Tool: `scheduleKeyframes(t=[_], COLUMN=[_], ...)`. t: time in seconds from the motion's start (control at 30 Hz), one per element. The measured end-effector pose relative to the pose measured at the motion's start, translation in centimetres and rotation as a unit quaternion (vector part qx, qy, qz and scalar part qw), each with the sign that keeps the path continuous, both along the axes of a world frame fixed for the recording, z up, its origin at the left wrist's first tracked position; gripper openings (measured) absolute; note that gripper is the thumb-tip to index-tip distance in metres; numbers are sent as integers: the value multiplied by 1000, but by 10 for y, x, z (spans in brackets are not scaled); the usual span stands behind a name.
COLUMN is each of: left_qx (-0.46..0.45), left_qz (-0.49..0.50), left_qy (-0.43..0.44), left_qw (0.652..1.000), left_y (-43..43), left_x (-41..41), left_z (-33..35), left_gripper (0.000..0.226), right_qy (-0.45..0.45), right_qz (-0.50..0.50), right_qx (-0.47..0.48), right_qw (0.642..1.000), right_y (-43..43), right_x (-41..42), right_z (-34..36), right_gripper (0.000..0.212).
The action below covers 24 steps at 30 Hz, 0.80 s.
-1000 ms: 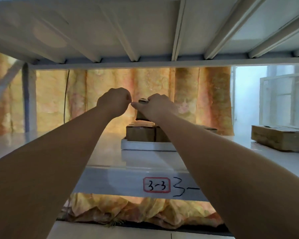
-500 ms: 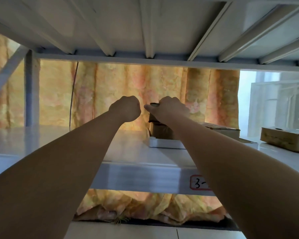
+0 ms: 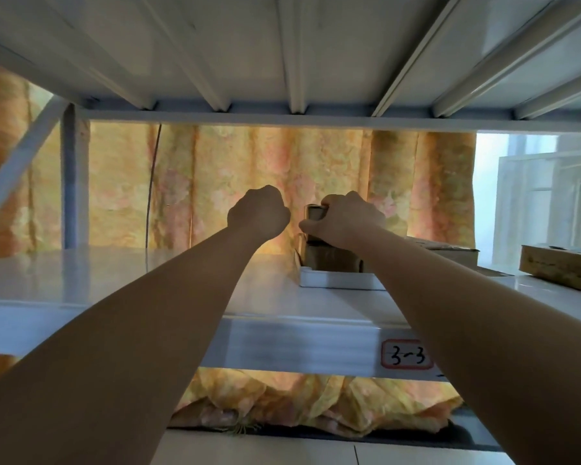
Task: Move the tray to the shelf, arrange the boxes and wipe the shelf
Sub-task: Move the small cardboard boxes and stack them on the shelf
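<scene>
The left hand (image 3: pixel 258 214), fisted, is now drawn apart from the top box (image 3: pixel 316 213), left gripped by the right hand (image 3: pixel 344 220), so arranging is under way.

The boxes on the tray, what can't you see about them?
- Small box: mostly hidden by the right hand in the head view.
- Boxes below it: their count is unclear; the right arm covers part of them.
- Tray: right end hidden by the same arm.
- Left hand: seen from behind, closed; whether it holds anything can't be told.
</scene>
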<state>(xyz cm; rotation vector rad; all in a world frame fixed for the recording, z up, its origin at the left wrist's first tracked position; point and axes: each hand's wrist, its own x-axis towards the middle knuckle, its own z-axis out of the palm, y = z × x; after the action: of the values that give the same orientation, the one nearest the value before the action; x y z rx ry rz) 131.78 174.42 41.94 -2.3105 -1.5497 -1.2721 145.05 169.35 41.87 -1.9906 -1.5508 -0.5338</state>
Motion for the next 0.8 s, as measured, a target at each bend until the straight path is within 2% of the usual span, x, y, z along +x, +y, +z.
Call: scheduleKeyframes(t=[0.1, 0.17, 0.27, 0.37, 0.43, 0.6, 0.7, 0.8], left_qx=[22, 28, 67, 118, 138, 110, 71, 49], left_qz=[-27, -90, -145, -136, -143, -157, -159, -162], left_qy=[-83, -154, -203, -143, -76, 119, 150, 149], left_qw=[996, 984, 966, 973, 977, 974, 973, 974], left_y=[-5, -13, -29, -47, -58, -90, -111, -132], left_x=[6, 13, 28, 51, 74, 149, 207, 268], left_z=[3, 8, 24, 37, 42, 41, 38, 36], left_gripper=[25, 28, 25, 23, 25, 26, 26, 27], right_qy=[40, 89, 147, 125, 118, 9, 10, 6], right_qz=[32, 72, 116, 85, 60, -30, -64, -80], right_qx=[4, 55, 152, 189, 193, 119, 56, 38], right_qw=[999, 992, 970, 970, 972, 992, 996, 996], right_y=[-1, -8, -24, -33, -39, -65, -86, -107], right_x=[1, 6, 20, 49, 75, 163, 224, 293], right_z=[-4, -4, -1, 6, 12, 26, 28, 26], right_gripper=[78, 81, 66, 48, 44, 29, 12, 12])
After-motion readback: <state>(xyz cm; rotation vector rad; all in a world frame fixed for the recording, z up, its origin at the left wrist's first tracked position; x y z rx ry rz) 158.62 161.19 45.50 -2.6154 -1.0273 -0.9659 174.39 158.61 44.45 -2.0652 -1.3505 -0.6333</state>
